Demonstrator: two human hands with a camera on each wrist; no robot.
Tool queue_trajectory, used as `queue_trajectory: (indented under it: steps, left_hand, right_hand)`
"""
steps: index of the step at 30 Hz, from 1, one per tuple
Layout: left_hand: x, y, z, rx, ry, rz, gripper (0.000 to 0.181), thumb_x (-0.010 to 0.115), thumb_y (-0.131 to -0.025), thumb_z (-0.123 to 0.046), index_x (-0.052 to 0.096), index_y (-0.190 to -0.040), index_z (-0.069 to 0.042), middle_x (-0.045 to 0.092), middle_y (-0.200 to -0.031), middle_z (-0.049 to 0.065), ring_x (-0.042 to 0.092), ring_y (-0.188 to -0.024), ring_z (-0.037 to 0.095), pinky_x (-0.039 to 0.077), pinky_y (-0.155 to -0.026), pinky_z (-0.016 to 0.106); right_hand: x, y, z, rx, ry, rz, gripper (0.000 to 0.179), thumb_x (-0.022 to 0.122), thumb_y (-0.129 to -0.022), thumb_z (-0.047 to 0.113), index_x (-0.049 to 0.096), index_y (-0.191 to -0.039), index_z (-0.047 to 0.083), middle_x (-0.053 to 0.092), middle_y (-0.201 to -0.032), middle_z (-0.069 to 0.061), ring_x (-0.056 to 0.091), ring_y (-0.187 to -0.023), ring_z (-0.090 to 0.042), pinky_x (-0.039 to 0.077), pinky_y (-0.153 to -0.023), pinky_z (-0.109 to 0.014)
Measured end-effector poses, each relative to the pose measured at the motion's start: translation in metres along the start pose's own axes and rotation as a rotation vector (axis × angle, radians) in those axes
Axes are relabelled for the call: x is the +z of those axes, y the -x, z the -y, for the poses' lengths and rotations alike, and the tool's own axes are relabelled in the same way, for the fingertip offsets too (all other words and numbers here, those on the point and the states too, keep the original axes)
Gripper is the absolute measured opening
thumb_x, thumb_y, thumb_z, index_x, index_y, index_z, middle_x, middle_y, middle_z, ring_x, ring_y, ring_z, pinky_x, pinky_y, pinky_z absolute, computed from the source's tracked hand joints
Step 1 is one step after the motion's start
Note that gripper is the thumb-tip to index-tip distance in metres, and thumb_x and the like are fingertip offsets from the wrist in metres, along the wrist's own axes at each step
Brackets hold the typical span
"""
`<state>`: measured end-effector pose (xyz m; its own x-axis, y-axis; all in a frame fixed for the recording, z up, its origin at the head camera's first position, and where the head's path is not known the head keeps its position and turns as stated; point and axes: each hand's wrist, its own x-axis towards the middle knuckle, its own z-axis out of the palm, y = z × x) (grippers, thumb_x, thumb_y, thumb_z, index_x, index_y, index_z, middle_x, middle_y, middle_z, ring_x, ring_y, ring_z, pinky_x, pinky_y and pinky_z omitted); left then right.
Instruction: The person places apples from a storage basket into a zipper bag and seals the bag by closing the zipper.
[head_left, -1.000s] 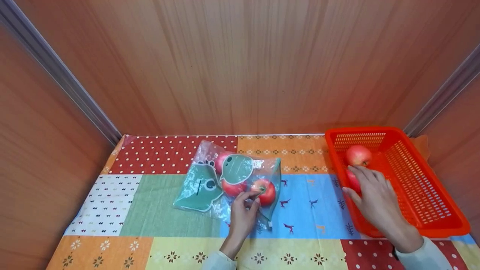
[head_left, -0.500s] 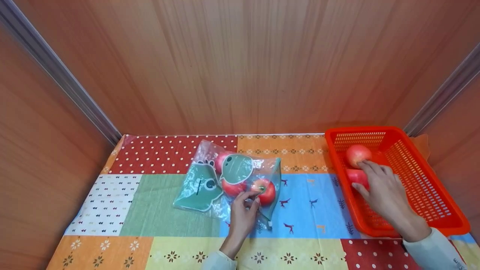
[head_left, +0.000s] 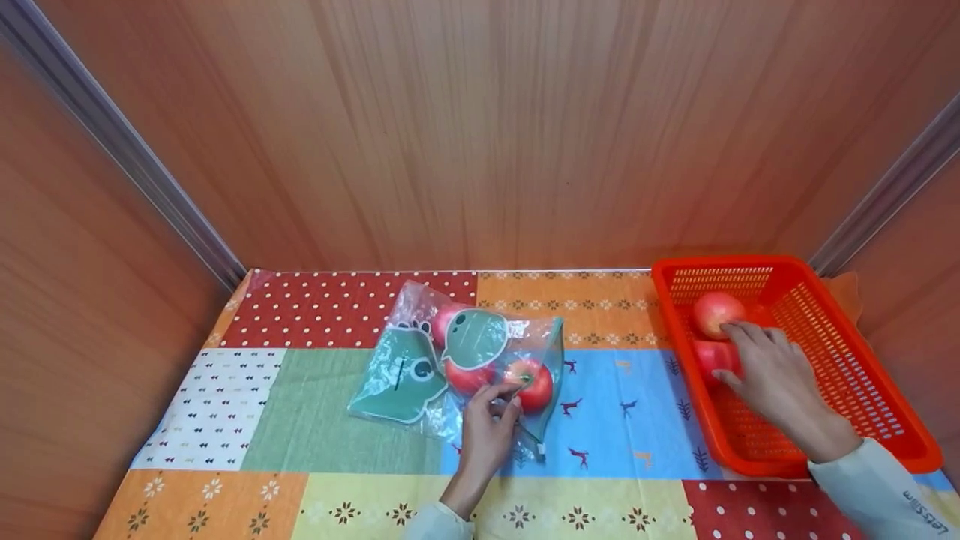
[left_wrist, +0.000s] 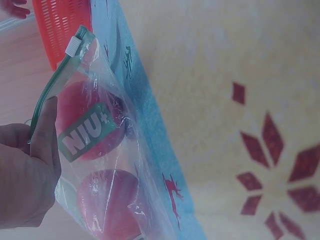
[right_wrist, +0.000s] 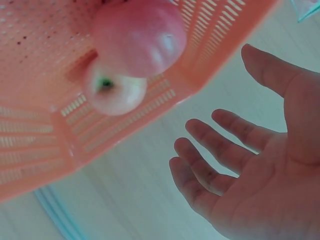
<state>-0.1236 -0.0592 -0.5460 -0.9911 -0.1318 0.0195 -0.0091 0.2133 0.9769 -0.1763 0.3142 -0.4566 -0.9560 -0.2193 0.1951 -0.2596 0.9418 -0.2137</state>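
My left hand [head_left: 487, 431] pinches the open edge of a clear zip bag [head_left: 401, 382] with green animal prints. Several apples lie in the bag, one apple [head_left: 534, 394] right by the fingertips. In the left wrist view, a white slider [left_wrist: 73, 46] sits at the end of the bag's green zip strip, beyond the thumb and fingers. My right hand [head_left: 776, 379] hovers over the orange-red basket [head_left: 731, 261], where a far apple [head_left: 718, 309] and a near apple [head_left: 712, 360] rest together. Its fingers are spread and apart from both apples in the right wrist view [right_wrist: 285, 185].
A patchwork-patterned cloth [head_left: 315, 412] covers the table. Wood-grain panels [head_left: 480, 135] stand at the back and both sides. The basket fills the table's right side, close to the right panel [head_left: 915, 285].
My right hand has drawn slightly right, uncovering more of the near apple, which sits a little further right in the basket. My left hand and the bag have stayed in place.
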Motion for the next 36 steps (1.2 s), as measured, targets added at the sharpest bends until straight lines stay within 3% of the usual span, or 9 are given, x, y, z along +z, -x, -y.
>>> queue_trajectory:
  steps: [14,20,36]
  left_hand:
    - [0.0,0.0,0.002,0.007,-0.019,0.006,0.022,0.072,-0.099,-0.005,0.076,-0.12,-0.009,0.066,-0.108,0.005,0.063,-0.08,0.014,0.057,-0.071,0.021]
    - [0.0,0.0,0.002,0.011,-0.028,0.005,0.022,0.071,-0.1,-0.005,0.076,-0.121,-0.009,0.067,-0.108,0.004,0.063,-0.081,0.014,0.057,-0.072,0.021]
    - [-0.001,-0.002,0.003,0.021,-0.014,0.006,0.022,0.072,-0.099,-0.004,0.077,-0.119,-0.009,0.067,-0.105,0.005,0.064,-0.079,0.013,0.057,-0.07,0.021]
  right_hand:
    - [0.014,-0.01,-0.017,-0.061,0.056,0.079,0.075,0.095,-0.076,0.019,0.057,-0.137,-0.004,0.063,-0.126,-0.029,0.058,-0.098,-0.043,0.057,-0.086,-0.067]
    - [0.02,-0.014,-0.02,-0.083,0.072,0.093,0.073,0.094,-0.077,0.018,0.057,-0.136,-0.003,0.063,-0.127,-0.028,0.057,-0.096,-0.041,0.057,-0.086,-0.065]
    - [0.028,-0.024,-0.023,-0.066,0.109,0.229,0.073,0.094,-0.077,0.017,0.057,-0.137,-0.003,0.062,-0.123,-0.029,0.053,-0.097,-0.043,0.055,-0.083,-0.063]
